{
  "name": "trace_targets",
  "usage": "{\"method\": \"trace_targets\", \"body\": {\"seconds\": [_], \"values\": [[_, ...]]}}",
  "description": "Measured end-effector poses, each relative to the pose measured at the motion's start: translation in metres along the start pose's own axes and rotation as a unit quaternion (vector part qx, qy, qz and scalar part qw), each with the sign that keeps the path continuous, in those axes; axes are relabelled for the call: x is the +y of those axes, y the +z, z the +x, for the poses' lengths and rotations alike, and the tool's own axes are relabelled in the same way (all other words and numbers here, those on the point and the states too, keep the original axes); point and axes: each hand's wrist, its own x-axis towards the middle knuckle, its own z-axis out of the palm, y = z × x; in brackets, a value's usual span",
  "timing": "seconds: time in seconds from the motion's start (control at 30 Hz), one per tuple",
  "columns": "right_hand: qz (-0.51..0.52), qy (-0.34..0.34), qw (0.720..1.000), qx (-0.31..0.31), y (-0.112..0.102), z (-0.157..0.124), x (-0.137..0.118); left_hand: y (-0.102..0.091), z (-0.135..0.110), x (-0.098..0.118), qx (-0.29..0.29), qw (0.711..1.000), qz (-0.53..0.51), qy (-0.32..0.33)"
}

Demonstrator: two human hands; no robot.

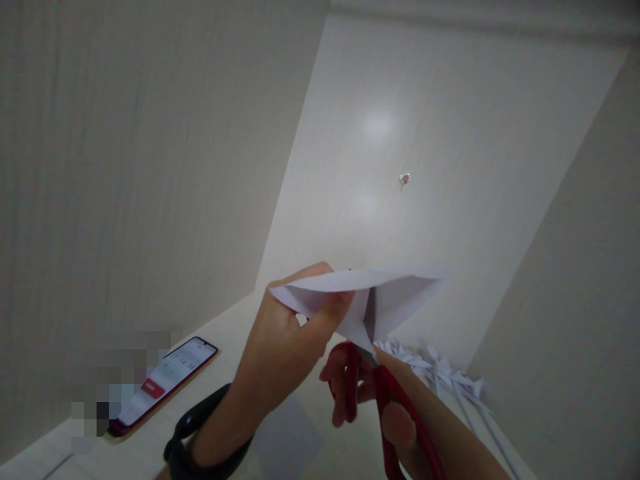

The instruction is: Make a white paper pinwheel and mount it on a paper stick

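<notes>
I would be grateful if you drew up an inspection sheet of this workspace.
Surface: pale tabletop.
Job's things: folded white paper, raised; red-handled scissors, blades at its lower edge.
Clutter: lit phone at left; white paper pieces with pale stems at right.
Hands: left hand pinches the paper; right hand grips the scissors.
Cables: thin line at lower left, possibly one.
Surroundings: pale walls; small mark on the far one.

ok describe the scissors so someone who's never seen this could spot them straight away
Start at the pale wall and drop to the left hand, which holds folded paper. Just below that in view, the right hand holds the scissors. Their thick red handles set them apart from the white paper.
</notes>
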Motion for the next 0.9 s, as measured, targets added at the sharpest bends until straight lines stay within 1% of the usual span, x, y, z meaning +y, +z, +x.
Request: {"method": "trace_targets", "body": {"seconds": [0.03, 0.07, 0.13, 0.2, 0.23, 0.27, 0.37, 0.47, 0.57, 0.63, 0.7, 0.8, 0.9], "values": [[0.006, 0.004, 1.0, -0.005, 0.0, -0.001, 0.001, -0.002, 0.0, 0.0, 0.012, 1.0, 0.0, 0.014], [-0.008, 0.012, 1.0, 0.019, -0.001, -0.001, 0.002, -0.003, 0.001, 0.001, 0.028, 0.999, 0.001, 0.028], [-0.032, 0.01, 0.999, 0.027, -0.002, -0.003, 0.005, -0.006, 0.001, -0.001, 0.066, 0.996, 0.009, 0.058], [-0.05, 0.006, 0.999, 0.0, -0.004, -0.005, 0.006, -0.007, 0.002, -0.003, 0.092, 0.992, 0.009, 0.084], [-0.049, 0.001, 0.999, -0.012, -0.004, -0.005, 0.006, -0.007, 0.003, -0.005, 0.097, 0.991, 0.0, 0.095], [-0.049, 0.005, 0.999, 0.008, -0.004, -0.006, 0.006, -0.007, 0.004, -0.006, 0.099, 0.989, -0.014, 0.105], [-0.059, -0.001, 0.998, 0.035, -0.003, -0.007, 0.005, -0.007, 0.007, -0.009, 0.099, 0.987, -0.048, 0.119], [-0.047, 0.008, 0.998, 0.03, -0.003, -0.008, 0.004, -0.007, 0.008, -0.009, 0.111, 0.985, -0.051, 0.125], [-0.027, 0.011, 1.0, 0.008, -0.005, -0.007, 0.005, -0.006, 0.008, -0.008, 0.121, 0.983, -0.049, 0.127], [-0.018, 0.011, 1.0, 0.005, -0.006, -0.007, 0.006, -0.006, 0.007, -0.007, 0.128, 0.983, -0.051, 0.121], [-0.011, 0.011, 1.0, -0.003, -0.006, -0.007, 0.008, -0.006, 0.006, -0.007, 0.133, 0.984, -0.058, 0.105], [-0.033, 0.01, 0.999, -0.005, -0.006, -0.006, 0.014, -0.007, 0.004, -0.008, 0.147, 0.984, -0.068, 0.069], [-0.035, -0.017, 0.999, -0.01, -0.006, -0.005, 0.019, -0.008, 0.002, -0.009, 0.159, 0.984, -0.069, 0.041]]}}
